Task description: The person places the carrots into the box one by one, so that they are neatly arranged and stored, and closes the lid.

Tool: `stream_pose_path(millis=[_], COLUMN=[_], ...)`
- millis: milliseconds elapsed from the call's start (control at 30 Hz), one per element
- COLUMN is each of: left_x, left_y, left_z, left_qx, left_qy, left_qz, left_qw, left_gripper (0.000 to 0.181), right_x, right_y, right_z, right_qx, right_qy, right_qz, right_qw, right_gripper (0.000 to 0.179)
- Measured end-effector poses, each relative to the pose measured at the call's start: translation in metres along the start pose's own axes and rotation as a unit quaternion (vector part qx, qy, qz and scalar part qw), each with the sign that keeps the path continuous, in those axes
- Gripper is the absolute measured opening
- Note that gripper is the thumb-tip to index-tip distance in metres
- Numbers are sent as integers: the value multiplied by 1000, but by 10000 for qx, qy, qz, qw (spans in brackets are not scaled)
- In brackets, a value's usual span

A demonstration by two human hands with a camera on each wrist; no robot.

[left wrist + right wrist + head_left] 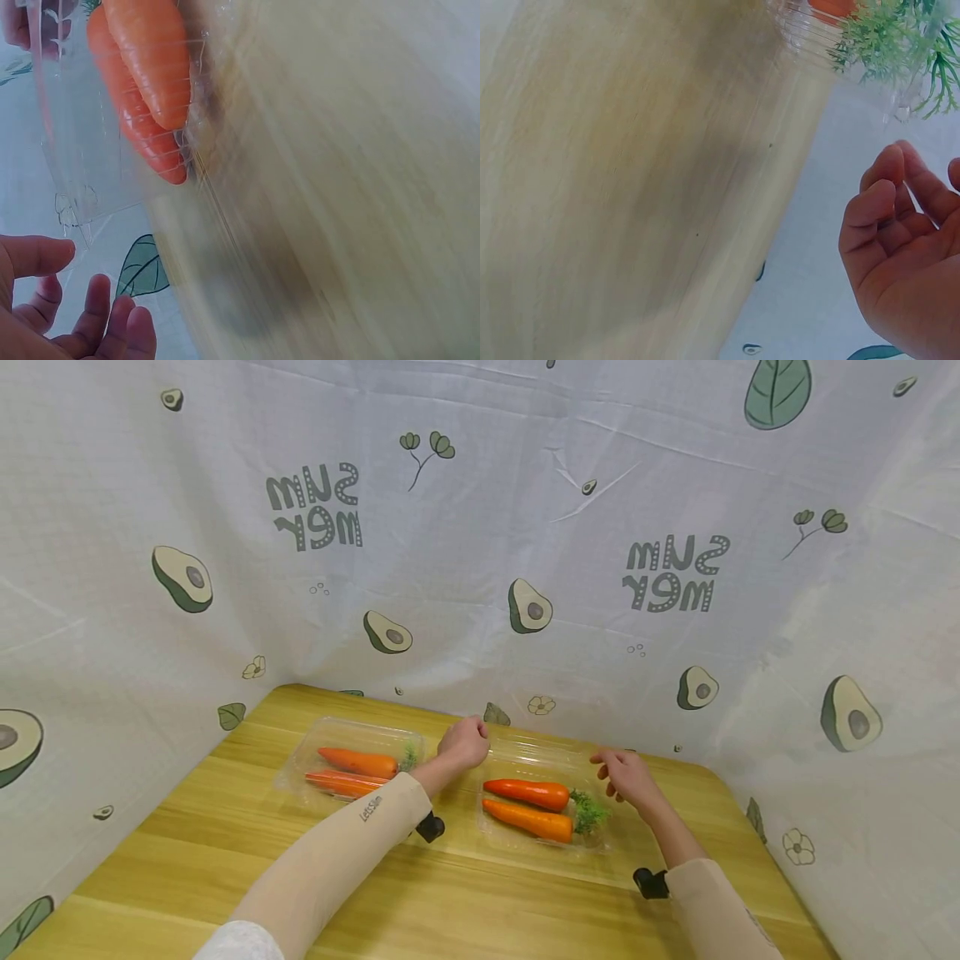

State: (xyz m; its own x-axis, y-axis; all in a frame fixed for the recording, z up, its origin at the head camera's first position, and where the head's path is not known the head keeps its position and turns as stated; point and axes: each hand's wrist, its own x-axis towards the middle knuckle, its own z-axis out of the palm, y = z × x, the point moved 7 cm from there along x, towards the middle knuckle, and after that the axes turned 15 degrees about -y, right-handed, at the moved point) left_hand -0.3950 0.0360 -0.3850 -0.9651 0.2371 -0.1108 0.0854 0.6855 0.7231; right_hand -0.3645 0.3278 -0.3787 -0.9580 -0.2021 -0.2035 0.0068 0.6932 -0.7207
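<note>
A clear plastic clamshell box (491, 841) lies in front of me with its lid (536, 748) raised at the back. Inside are two carrots, a red-orange one (527, 792) behind a lighter orange one (527, 821), with frilly green tops (589, 812) at the right. My left hand (465, 742) is at the lid's left back corner; the left wrist view shows the thumb (49, 256) close by that corner, apart from the bent fingers (97, 304). Beside the right back corner is my right hand (628, 777), fingers loosely bent with nothing between them.
To the left sits a second clear box (296, 768) holding carrots (358, 762), partly hidden by my left forearm. Both boxes are on a wooden table (465, 910). A printed white cloth (465, 552) hangs behind and along the sides.
</note>
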Motion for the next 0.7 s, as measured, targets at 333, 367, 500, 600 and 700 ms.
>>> stream_pose_path(millis=[333, 367, 500, 600, 700], left_x=[-3, -4, -5, -6, -7], left_y=[0, 0, 1, 2, 2], left_z=[1, 1, 1, 1, 1], left_qx=[171, 175, 169, 185, 247], left_qy=[149, 163, 179, 164, 144], left_qz=[120, 124, 141, 150, 148], left_qw=[9997, 9996, 9996, 9996, 9995], left_gripper=[15, 15, 15, 15, 17], right_x=[-12, -12, -14, -15, -17], right_y=[3, 3, 7, 9, 9], right_z=[1, 1, 1, 1, 2], right_qx=[314, 331, 457, 605, 697], right_qy=[-73, -80, -143, -186, -269], right_qz=[-59, -80, -172, -191, -198], right_qw=[9995, 9994, 9987, 9978, 9970], right_gripper=[47, 48, 49, 50, 52])
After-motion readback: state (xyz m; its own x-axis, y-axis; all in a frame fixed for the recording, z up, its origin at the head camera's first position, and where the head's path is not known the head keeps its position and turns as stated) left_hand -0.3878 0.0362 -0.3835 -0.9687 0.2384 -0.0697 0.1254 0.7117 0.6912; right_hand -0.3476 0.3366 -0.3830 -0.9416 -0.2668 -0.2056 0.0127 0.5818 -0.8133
